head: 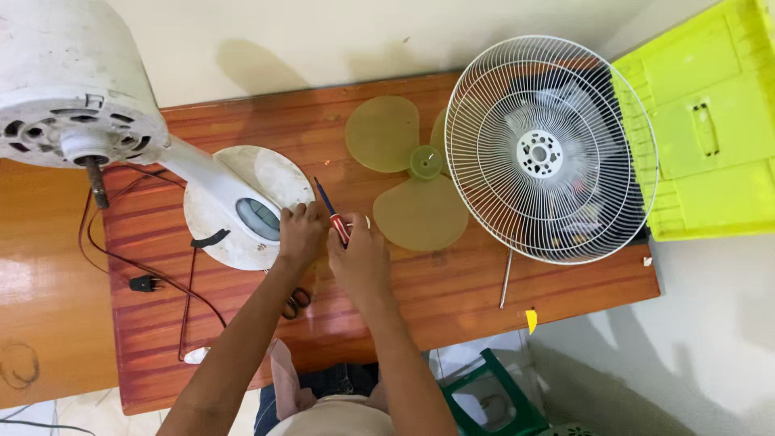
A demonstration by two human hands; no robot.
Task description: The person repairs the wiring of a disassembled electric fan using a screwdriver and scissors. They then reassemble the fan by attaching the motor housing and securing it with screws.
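The work surface was a reddish-brown wooden table [452, 291] set against a pale wall. On it stood a white fan body, its round base [242, 202] serving as the reference point. My left hand [300, 234] rested clenched against the edge of that base, beside its grey oval panel [258, 218]; whether it gripped anything could not be told. My right hand [359, 258], just right of the base, grasped a screwdriver [333, 214] by its red handle, the dark shaft pointing away from me. Further right of the base lay the yellow-green fan blade [412, 173], then the white wire grille [549, 149]. The black power cord [153, 278] lay left of the base.
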